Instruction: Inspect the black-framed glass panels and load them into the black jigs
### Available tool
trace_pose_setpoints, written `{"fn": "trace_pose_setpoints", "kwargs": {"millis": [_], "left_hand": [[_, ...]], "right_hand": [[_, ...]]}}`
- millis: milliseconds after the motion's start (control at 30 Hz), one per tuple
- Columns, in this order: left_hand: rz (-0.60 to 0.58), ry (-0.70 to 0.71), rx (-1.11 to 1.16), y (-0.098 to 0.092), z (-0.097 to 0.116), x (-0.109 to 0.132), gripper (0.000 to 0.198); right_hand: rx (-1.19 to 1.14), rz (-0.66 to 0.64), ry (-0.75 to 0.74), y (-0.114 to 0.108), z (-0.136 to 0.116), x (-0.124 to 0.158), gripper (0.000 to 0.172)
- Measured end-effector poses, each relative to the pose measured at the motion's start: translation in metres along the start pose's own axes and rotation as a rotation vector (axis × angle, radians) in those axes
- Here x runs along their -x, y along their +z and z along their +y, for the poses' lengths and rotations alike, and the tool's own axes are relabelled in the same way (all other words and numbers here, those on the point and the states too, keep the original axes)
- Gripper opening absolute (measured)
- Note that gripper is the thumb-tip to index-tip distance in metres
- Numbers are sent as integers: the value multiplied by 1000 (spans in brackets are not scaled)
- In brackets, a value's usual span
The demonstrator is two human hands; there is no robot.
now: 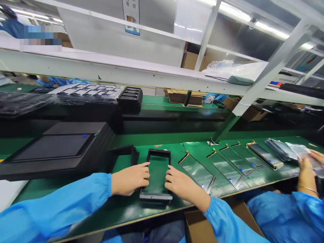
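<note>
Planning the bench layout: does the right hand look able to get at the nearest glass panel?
Likely yes: the right hand lies just beside the glass panel, and nothing stands between them.

Sign: paper poster (131, 18) on a white overhead panel (101, 40), top of frame
Wording: two dark Chinese characters near its top edge, the second apparently 切, the first too small to read
Below: small printed picture, blue band
</note>
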State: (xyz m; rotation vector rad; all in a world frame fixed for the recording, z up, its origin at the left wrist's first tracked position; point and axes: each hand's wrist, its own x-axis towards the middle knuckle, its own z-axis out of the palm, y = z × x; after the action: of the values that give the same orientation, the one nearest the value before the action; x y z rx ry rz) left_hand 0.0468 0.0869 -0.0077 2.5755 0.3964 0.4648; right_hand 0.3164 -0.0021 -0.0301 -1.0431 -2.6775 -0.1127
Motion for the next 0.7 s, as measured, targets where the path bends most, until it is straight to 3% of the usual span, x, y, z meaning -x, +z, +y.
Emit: {"fn": "trace_pose_setpoints", "kwargs": {"millis": [100, 167, 233, 333, 400, 500, 633, 700], "left_hand": [[-133, -24, -180, -15, -12, -4, 60], [-159, -117, -297, -35, -26, -4, 67], [-120, -305, -427, -61, -44, 2, 64], [-47, -697, -604, -97, -69, 20, 44], [-75, -914, -651, -111, -80, 32, 32], [-152, -1095, -625, -113, -89, 42, 33], [-139, -1187, -538, -106, -96, 37, 35], [-86, -1196, -480, -107, -99, 33, 36]], "right_hand": [[64, -28, -30, 25, 28, -16, 21], [107, -43, -50, 35, 44, -20, 21], [137, -48, -55, 40, 53, -20, 22], [157, -27, -26, 40, 55, -11, 18], [160, 1, 28, 37, 54, -1, 29], [178, 47, 207, 35, 53, 22, 53], [265, 102, 628, 42, 47, 72, 50], [302, 94, 795, 49, 34, 101, 57]]}}
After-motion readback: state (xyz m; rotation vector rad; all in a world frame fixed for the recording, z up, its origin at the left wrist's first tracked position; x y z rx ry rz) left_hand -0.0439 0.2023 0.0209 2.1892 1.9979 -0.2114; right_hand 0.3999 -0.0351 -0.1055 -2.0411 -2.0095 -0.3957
